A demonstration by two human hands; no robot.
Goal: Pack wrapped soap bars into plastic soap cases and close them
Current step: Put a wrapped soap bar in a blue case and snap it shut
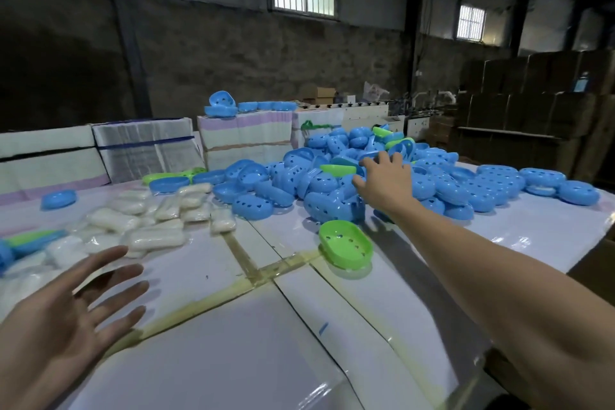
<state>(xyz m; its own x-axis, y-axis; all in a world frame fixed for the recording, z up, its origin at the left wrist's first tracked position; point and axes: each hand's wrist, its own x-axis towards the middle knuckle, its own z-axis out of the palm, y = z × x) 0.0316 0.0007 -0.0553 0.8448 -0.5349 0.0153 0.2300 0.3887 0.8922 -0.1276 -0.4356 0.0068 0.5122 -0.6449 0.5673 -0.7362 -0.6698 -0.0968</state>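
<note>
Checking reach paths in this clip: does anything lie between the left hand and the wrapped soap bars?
Nothing visible does. The left hand hovers open over bare table, and the nearest wrapped soap bars lie just beyond its fingertips. The right hand is far off at the pile of blue cases.

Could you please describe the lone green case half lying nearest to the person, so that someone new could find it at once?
Start at the big heap of blue cases in the middle of the white table. Come toward the person from the heap's near edge, below the outstretched right hand. There lies the green case half, open side up, heart-shaped holes in its floor, alone on bare table, the only green piece apart from the piles.
</note>
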